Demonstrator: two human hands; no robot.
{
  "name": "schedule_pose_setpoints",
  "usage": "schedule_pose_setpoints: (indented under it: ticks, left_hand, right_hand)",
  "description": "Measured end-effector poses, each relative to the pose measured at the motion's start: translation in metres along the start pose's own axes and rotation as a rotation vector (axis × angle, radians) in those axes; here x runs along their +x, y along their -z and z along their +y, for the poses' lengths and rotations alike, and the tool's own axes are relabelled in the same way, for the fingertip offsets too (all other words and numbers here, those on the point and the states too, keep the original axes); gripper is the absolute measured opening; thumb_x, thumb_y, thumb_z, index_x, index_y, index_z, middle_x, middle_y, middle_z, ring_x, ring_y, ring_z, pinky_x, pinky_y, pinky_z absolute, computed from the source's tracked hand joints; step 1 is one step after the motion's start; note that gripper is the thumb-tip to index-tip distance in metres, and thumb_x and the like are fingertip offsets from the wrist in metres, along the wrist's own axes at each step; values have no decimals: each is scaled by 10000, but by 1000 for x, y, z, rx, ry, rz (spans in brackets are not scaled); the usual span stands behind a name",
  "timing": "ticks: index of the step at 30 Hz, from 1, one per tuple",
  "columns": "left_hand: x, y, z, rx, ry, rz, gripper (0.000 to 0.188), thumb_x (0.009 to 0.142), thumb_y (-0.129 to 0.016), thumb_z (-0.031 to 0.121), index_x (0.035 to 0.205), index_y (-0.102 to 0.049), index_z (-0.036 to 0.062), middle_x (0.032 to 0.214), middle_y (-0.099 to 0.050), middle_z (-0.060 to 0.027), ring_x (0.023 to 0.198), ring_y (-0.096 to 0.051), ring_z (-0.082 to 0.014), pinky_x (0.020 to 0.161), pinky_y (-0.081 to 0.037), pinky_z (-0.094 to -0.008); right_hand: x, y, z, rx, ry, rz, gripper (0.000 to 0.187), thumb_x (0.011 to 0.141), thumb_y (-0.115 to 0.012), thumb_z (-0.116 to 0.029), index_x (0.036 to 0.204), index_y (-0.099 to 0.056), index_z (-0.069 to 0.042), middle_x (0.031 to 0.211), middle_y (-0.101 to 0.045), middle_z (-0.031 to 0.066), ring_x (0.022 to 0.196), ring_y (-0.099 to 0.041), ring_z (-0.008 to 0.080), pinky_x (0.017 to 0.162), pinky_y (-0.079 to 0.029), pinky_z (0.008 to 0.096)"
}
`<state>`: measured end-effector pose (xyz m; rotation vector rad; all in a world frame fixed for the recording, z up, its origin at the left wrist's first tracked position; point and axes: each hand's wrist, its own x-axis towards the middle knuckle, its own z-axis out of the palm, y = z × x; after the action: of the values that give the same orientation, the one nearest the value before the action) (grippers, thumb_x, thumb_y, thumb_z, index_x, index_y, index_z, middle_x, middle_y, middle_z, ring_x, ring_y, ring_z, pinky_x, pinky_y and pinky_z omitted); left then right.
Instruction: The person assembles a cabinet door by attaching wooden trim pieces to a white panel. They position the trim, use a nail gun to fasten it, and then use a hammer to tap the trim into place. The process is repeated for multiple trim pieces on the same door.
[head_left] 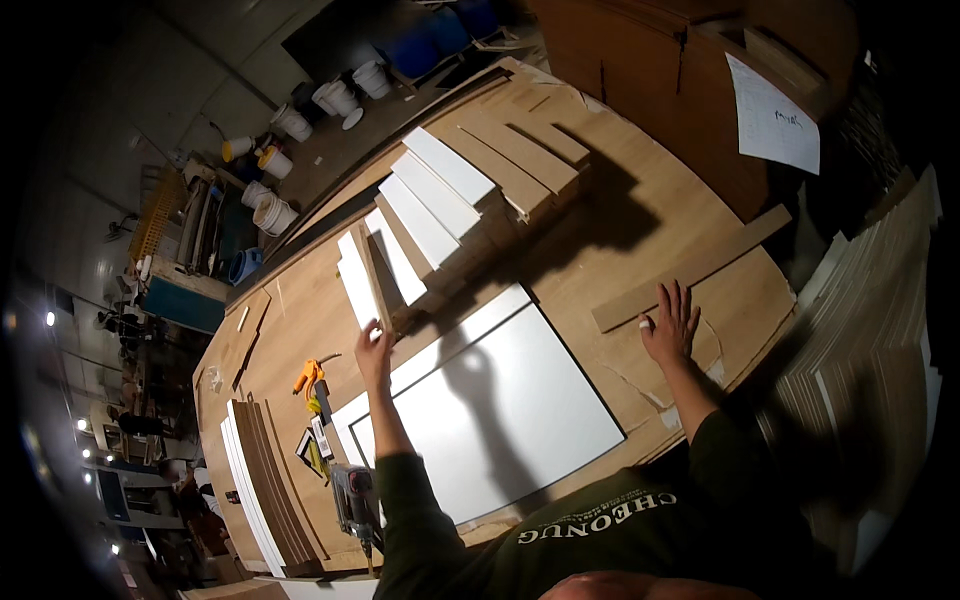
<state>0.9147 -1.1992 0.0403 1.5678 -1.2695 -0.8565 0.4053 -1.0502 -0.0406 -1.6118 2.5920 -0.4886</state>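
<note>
My left hand (375,352) is closed at the near end of a narrow white board (358,282), the leftmost of a row standing on the worktable. My right hand (672,325) is open with fingers spread, its fingertips over the near edge of a long brown strip (690,270). Whether it presses on that strip I cannot tell. Between my arms lies a large white panel (500,410) with dark edges, and the shadow of an arm falls across it. Beyond it stand several white boards (425,205) and bare brown boards (520,160), side by side.
Left of my left arm lie a drill (353,497), an orange-handled tool (310,375) and a stack of long strips (270,480). A brown cabinet (640,80) stands at the far right, with piled sheets (860,340) nearer. White buckets (290,122) stand on the floor beyond the worktable (660,180).
</note>
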Motion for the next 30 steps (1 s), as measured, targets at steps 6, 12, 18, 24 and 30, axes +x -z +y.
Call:
schedule_pose_setpoints:
  ticks: [6, 12, 18, 24, 30]
  left_hand:
    - [-262, -36, 26, -620, 323, -546, 802, 737, -739, 480, 1314, -431, 16, 1223, -539, -259, 1121, -547, -369, 924, -476, -501]
    - [-358, -112, 43, -1163, 668, -512, 610, 830, -630, 381, 1235, -480, -49, 1089, -607, -240, 900, -634, -268, 777, -535, -363]
    - [-322, -111, -18, 368, 381, -595, 708, 831, -631, 448, 1306, -432, -37, 1169, -580, -218, 957, -615, -298, 794, -508, -418]
    - [-281, -155, -23, 730, -177, -260, 842, 805, -607, 551, 1401, -355, 13, 1427, -378, -202, 1268, -373, -419, 1001, -316, -563]
    - [-257, -198, 6, 845, -69, -404, 931, 753, -653, 471, 1427, -245, -24, 1515, -168, -221, 1405, -64, -452, 1067, -65, -672]
  right_hand:
    - [-31, -19, -4, 519, 328, 327, 589, 816, -621, -178, 1353, -416, -49, 1405, -380, 214, 1323, -333, 369, 1102, -228, 514]
    - [-90, -30, -88, 1046, 385, -130, 579, 930, -429, -368, 1388, -379, -17, 1326, -489, 213, 1245, -447, 365, 1056, -321, 419]
    - [-66, 1, -97, 606, 482, -100, 588, 869, -577, -363, 1332, -430, -33, 1258, -515, 176, 1218, -458, 327, 1034, -324, 408]
    - [-80, -37, -101, 403, 512, -162, 571, 848, -610, -378, 1335, -457, -124, 1369, -439, 51, 1308, -352, 217, 1083, -199, 455]
    - [-61, -21, -101, 435, 402, -227, 512, 852, -619, -356, 1308, -502, -154, 1288, -500, 33, 1206, -432, 234, 1015, -295, 447]
